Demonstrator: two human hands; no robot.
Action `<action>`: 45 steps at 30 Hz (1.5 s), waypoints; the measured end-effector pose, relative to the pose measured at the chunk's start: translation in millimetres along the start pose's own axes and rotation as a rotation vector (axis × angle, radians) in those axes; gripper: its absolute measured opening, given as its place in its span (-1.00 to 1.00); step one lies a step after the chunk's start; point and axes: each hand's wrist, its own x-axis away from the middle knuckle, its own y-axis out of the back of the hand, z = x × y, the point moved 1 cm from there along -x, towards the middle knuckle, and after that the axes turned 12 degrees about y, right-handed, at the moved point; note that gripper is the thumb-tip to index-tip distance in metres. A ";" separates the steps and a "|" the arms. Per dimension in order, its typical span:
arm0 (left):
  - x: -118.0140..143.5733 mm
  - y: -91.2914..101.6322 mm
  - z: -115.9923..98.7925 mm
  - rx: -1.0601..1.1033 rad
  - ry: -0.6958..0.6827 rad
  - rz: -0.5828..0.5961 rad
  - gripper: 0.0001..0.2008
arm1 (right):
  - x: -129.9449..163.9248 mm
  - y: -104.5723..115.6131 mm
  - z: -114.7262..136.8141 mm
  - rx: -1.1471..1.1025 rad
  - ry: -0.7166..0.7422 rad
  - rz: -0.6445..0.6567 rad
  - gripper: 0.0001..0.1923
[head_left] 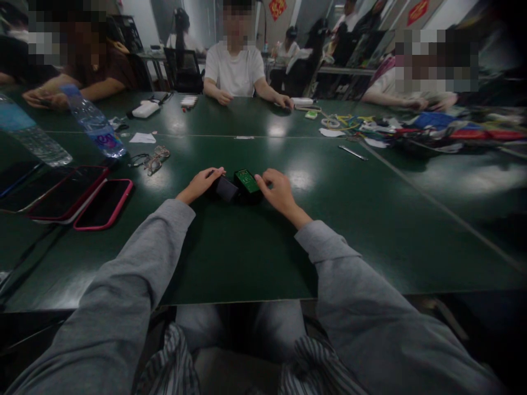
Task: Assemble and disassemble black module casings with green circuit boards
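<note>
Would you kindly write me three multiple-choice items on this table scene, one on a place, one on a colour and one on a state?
1. Where do the eyeglasses lie?
A. Left of the person's hands, near the plastic bottle
B. On the phones
C. At the table's near edge

2. What colour is the circuit board?
A. Red
B. Green
C. White

3. How are the two hands placed?
A. Both raised off the table
B. Both in the lap
C. Left hand on the black part, right hand at the board

Answers: 1 A, they sit beside the lying bottle. 2 B, its face shows green. 3 C, each hand touches its piece on the green table.
</note>
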 end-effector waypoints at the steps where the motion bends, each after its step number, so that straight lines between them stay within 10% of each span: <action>1: -0.1 0.1 0.1 -0.002 0.002 0.000 -0.45 | 0.0 -0.3 -0.7 0.008 0.007 -0.020 -0.56; 45: 2.7 -0.8 -2.6 0.004 0.015 -0.013 -0.43 | -1.4 -0.8 19.3 -0.134 0.063 0.081 -0.68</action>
